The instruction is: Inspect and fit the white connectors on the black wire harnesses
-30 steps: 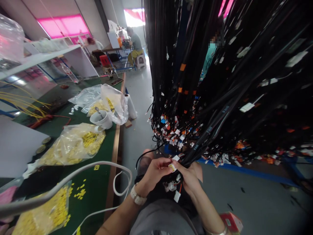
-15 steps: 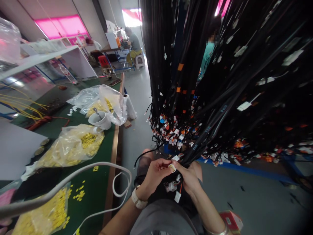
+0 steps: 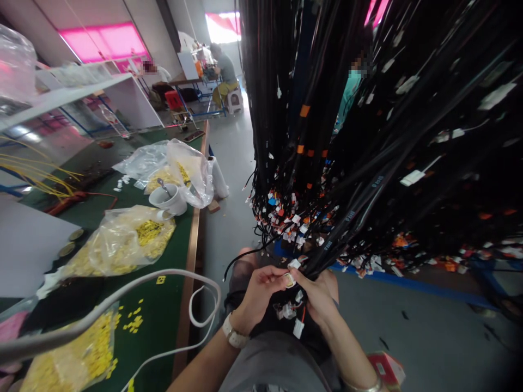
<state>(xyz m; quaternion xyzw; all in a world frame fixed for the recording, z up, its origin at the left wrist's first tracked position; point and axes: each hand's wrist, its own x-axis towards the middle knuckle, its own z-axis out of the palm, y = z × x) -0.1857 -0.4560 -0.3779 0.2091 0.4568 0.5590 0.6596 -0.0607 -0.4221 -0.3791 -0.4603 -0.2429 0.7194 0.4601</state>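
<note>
My left hand [image 3: 259,291] and right hand [image 3: 321,294] pinch one small connector [image 3: 290,280] (details too tiny); left of it, bags [image 3: 118,242] hold yellow pieces on the worktop [image 3: 163,305].

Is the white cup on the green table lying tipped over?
No, the cup stands upright on the green table with a spoon sticking out of it, beside bags of yellow bits.

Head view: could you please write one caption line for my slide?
Both hands, left hand and right hand, pinch a small connector on black cables beside a green table.
</note>
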